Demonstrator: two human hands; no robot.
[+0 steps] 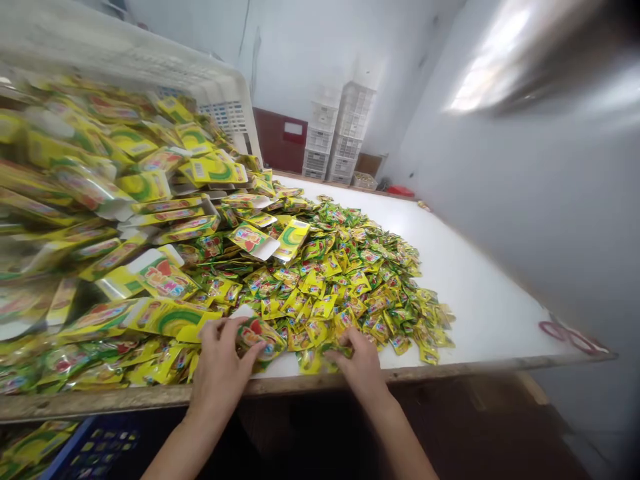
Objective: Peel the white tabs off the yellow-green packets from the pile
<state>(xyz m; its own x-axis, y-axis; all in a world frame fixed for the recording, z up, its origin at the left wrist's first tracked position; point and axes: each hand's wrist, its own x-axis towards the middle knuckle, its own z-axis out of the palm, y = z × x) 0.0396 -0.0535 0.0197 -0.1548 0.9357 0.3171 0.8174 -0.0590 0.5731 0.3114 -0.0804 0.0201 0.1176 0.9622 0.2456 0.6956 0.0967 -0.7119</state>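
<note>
A big heap of small yellow-green sachets covers the white table. To its left lies a pile of flat yellow cartons. My left hand is at the table's front edge with fingers closed around one small yellow carton. My right hand rests on the sachets at the heap's near edge, fingers curled down into several of them.
A white plastic crate rises behind the carton pile at the back left. Stacked white crates stand against the far wall. A blue crate with more cartons sits under the table at left. Pink scissors lie at the right corner.
</note>
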